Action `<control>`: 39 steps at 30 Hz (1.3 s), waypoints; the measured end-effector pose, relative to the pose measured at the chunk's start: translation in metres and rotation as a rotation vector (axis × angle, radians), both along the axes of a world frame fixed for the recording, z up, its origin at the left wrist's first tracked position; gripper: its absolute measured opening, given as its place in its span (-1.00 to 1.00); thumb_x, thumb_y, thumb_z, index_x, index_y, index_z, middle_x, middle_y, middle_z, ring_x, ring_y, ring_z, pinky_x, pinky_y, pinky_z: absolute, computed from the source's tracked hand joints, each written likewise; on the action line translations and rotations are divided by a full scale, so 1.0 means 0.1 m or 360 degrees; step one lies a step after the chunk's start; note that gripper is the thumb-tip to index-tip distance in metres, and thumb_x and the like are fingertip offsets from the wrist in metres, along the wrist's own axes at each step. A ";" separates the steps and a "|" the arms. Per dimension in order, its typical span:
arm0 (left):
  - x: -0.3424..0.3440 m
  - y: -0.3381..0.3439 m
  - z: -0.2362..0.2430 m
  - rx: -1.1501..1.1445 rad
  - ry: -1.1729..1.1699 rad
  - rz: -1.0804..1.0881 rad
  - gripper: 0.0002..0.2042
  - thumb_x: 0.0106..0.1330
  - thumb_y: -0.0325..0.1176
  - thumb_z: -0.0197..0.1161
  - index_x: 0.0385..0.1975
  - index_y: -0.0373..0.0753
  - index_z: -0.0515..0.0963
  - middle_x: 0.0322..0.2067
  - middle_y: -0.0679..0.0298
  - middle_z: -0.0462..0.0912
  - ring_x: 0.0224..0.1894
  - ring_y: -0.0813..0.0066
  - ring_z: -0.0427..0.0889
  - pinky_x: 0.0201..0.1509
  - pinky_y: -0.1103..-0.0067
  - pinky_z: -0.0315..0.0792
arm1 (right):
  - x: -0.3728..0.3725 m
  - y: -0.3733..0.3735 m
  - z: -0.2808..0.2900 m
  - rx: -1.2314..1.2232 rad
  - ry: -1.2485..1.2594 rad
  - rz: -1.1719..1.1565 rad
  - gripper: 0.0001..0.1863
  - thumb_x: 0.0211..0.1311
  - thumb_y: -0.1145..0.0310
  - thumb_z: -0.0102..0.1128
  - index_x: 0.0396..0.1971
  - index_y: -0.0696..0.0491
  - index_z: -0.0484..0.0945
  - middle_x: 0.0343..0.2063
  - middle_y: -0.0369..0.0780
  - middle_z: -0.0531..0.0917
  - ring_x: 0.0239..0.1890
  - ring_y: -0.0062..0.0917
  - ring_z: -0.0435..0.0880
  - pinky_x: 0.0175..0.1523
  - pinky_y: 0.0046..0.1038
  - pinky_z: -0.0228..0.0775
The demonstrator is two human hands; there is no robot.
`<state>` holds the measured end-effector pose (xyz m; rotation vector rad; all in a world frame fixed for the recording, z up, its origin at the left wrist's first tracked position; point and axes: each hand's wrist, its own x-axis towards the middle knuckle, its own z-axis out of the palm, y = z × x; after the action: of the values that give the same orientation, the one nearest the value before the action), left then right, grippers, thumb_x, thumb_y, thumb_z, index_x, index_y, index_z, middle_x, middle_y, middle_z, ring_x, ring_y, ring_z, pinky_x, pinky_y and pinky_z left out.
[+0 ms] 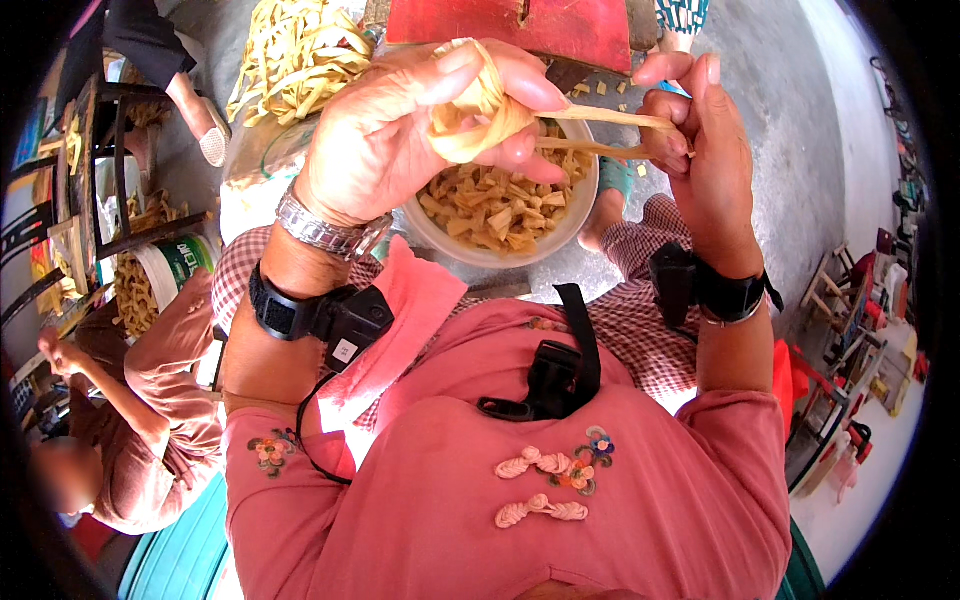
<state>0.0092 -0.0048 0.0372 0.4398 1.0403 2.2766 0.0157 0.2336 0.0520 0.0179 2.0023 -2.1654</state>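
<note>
My left hand [390,130] is raised above a white bowl, its fingers curled round a flat, pale yellow strip [478,132] wound into a loop. From that loop two lengths of the strip run across to my right hand [710,160], which pinches their ends between closed fingers. Below the hands, the round white bowl [500,262] holds many short, folded yellow pieces [505,212]. Part of the bowl is hidden behind my left hand. A heap of loose yellow strips [300,60] lies beyond my left hand.
A red wooden board or stool [450,22] stands just beyond the bowl. At the left, another person [150,430] sits near a white-and-green bucket [170,268] of yellow pieces and a dark frame [150,240]. Stools and clutter [850,350] line the right wall.
</note>
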 end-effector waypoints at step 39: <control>-0.09 -0.10 -0.04 0.0024 0.0296 0.0101 -0.51 0.38 0.03 -0.16 -0.24 -0.34 0.50 -0.18 0.05 0.39 -0.49 0.46 0.46 -0.27 0.38 0.50 | 0.19 -0.20 0.04 0.0008 -0.0136 0.0878 -0.67 0.33 0.18 -0.04 -0.24 0.18 0.48 -0.56 -0.30 0.55 -0.59 -0.70 0.55 -0.62 -0.72 0.32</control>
<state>0.0004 -0.0150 0.0327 0.6437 1.1428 2.3350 0.0349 0.2135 0.0561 -0.3868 1.7064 -1.7729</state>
